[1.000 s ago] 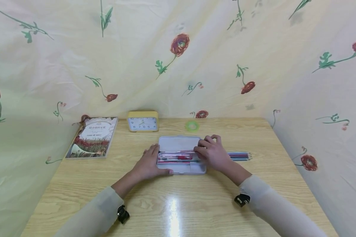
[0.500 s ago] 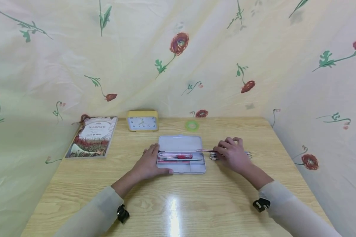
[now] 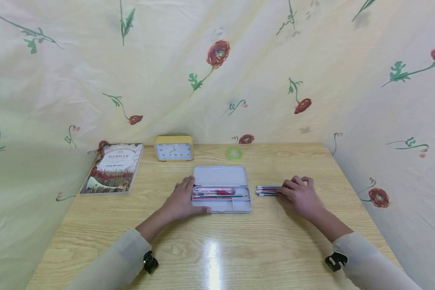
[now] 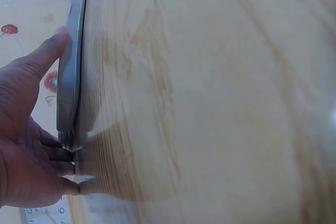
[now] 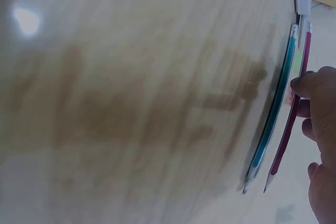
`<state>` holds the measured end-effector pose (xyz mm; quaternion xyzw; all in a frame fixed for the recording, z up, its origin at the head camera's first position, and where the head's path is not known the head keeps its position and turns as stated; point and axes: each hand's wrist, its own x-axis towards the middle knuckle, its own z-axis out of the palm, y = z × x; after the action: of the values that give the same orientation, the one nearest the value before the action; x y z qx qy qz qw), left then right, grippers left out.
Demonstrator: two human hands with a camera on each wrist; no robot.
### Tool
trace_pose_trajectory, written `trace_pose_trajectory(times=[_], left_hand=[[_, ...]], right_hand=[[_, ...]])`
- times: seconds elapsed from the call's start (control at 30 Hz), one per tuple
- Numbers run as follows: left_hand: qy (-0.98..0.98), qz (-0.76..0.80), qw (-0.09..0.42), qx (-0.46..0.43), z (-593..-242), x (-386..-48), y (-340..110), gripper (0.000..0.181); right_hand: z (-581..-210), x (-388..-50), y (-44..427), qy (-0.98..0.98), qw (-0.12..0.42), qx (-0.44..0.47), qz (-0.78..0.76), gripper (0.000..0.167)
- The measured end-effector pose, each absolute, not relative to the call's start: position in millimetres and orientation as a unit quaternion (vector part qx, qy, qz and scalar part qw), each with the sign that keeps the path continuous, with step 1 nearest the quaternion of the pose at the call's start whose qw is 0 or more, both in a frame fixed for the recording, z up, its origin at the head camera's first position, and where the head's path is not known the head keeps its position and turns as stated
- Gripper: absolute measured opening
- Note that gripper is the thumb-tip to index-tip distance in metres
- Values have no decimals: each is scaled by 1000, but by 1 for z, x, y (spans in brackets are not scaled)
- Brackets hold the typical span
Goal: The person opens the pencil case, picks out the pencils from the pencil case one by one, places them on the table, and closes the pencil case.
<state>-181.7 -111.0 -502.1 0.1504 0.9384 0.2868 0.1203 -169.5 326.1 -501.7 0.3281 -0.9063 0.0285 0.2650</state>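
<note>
An opened white pencil case [image 3: 222,206] lies mid-table, lid folded back, holding pens, a pencil and other slim items. My left hand [image 3: 184,200] rests at its left end, thumb against the front edge and fingers extended along the side; in the left wrist view the thumb [image 4: 50,51] touches the case's front wall. Right of the case, my right hand [image 3: 300,198] pinches a dark red pencil [image 5: 286,129] between thumb and finger. Beside it lies a teal pencil [image 5: 275,100]. The pencils' [image 3: 264,194] far ends are hidden behind the hand in the head view.
A yellow clock [image 3: 174,148] stands behind the case, with a book [image 3: 114,167] to its left. A green tape roll [image 3: 234,153] lies near the table's back edge. Floral cloth [image 3: 261,72] hangs behind and beside the table [image 3: 181,249].
My right hand has carried the dark red pencil from over the case rightward to the row of pencils. The left hand has stayed at the case.
</note>
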Motion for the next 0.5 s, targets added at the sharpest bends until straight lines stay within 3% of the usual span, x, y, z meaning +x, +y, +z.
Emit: trace_pose_trajectory(times=[0.5], left_hand=[[940,282,115,156,-504,-182,-111,139]], right_hand=[[-511,-163,337,-906,256,336,16,20]])
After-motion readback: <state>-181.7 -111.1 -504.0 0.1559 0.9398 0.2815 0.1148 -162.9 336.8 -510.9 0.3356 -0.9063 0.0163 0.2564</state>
